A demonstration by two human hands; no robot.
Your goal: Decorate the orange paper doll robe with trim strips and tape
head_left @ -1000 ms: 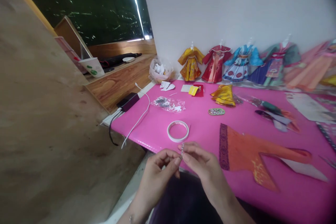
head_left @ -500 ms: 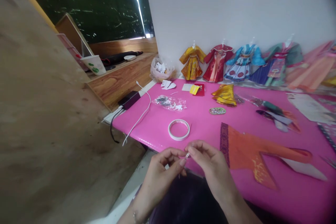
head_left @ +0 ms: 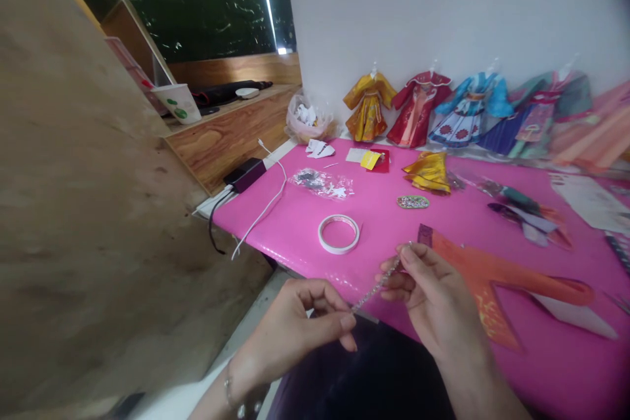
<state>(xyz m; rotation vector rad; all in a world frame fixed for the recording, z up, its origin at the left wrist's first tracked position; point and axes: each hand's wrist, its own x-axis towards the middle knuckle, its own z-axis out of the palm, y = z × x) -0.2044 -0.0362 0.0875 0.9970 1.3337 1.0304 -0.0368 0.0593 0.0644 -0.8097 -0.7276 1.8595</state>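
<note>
1. Two bare hands share one thin glittery strand [head_left: 377, 287]; it runs slantwise between them, over the near edge of the pink table [head_left: 283, 233].
2. The left hand [head_left: 308, 318] pinches the strand's lower end between thumb and forefinger, the other fingers curled; a bracelet [head_left: 228, 384] circles its wrist.
3. The right hand [head_left: 436, 285] is higher and farther forward; its thumb and fingertips grip the strand's upper end.
4. Just beyond the hands, between them, a roll of white tape [head_left: 339, 250] lies flat; past the right hand's fingers is a small patterned oval [head_left: 413, 202], with a shiny gold cloth piece [head_left: 427, 172] farther on.
5. Right of the right hand, partly hidden by it, spreads an orange garment [head_left: 522, 275] with a dark patterned band.
6. Ahead and left of the tape are a clear packet of white bits [head_left: 322, 184], a white cable [head_left: 268, 207] and a black power adapter [head_left: 245, 175].
7. Farthest ahead, small dresses stand against the wall; gold [head_left: 369, 108], red [head_left: 418, 111] and blue [head_left: 472, 111] ones are plainest to see.
</note>
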